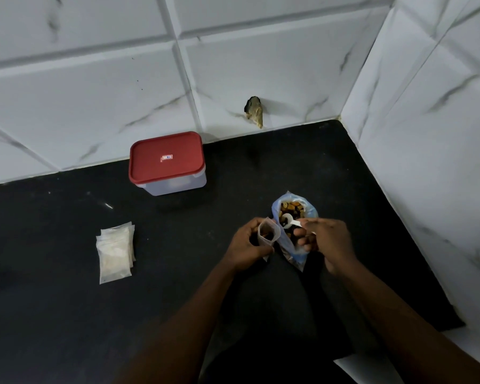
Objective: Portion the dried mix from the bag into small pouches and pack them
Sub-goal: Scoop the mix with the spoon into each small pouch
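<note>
White scoop point(288, 220) pinched in right fingers point(306, 224) over bag point(293, 231), left fingers point(257, 223) gripping pouch point(268, 231)

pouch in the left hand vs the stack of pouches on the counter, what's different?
The pouch in the left hand is held upright with its mouth open; the stack of pouches lies flat on the black counter, untouched. The held pouch shows some dark mix inside; the stacked ones look pale, with no mix visible. Both are small clear plastic pouches.
</note>
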Demonstrator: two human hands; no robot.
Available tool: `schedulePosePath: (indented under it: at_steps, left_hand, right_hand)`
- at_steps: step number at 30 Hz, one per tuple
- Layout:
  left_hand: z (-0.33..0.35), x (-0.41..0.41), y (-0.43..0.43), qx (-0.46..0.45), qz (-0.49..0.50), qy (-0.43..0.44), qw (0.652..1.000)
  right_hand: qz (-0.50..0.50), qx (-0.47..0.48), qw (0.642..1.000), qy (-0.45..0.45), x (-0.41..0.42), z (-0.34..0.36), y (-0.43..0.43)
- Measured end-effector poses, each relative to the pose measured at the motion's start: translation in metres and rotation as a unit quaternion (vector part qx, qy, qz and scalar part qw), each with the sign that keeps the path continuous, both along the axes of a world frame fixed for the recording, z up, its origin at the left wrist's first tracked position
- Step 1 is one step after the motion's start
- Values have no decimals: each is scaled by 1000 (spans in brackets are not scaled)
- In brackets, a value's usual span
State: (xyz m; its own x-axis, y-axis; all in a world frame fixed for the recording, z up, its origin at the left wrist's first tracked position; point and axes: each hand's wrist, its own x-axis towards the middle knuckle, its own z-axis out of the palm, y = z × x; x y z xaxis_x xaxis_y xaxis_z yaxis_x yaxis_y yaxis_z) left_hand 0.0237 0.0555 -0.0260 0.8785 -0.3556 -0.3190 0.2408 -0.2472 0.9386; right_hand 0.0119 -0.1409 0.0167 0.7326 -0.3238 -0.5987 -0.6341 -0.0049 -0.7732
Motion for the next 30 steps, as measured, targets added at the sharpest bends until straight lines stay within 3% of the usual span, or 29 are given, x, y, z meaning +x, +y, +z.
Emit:
schedulePosePath:
  at_steps: [5, 10, 22, 26, 30]
  left_hand:
    - [-1, 1, 1, 2, -2, 0, 1000]
    - [-1, 0, 1, -3, 4, 3, 1000]
    - [-8, -2, 0, 8, 30, -34, 999]
    - [-10, -2, 0, 11, 34, -33, 999]
    - [-12, -2, 0, 22, 18, -49, 998]
  right_hand:
    - [-33, 15, 999, -19, 6, 2, 9]
    - [-90, 116, 989, 14, 2, 1, 3]
    - [-37, 206, 977, -41, -12, 18, -24]
    - [47, 164, 983, -73, -21, 29, -21]
    - [181, 4, 977, -112, -26, 27, -15]
